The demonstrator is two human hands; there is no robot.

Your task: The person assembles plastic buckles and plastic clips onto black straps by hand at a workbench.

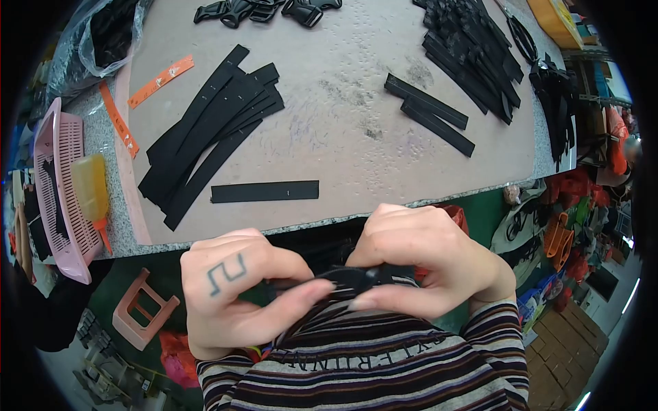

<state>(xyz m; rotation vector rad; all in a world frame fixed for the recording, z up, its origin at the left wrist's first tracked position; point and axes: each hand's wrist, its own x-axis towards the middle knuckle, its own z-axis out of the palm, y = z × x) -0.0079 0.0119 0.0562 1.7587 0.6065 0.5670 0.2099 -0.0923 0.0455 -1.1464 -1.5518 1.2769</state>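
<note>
Close to my body, just off the table's near edge, my left hand (pixel 240 291) pinches a black strap (pixel 343 277) between thumb and fingers. On the strap's other side my right hand (pixel 428 257) pinches it too, near a small shiny black piece whose kind I cannot tell. The fingers hide much of the strap. On the table ahead, a single black strip (pixel 266 192) lies flat nearest the hands. Behind it, to the left, black strips (pixel 212 130) are fanned in a loose pile. Two more strips (pixel 435 116) overlap at the right.
Black side-release buckles (pixel 260 10) lie at the table's far edge, and a heap of black straps (pixel 473 55) at far right beside scissors (pixel 522 38). On the left are orange strips (pixel 161 81), a pink basket (pixel 72 185) and a yellow bottle (pixel 91 188). A stool (pixel 140 312) stands below.
</note>
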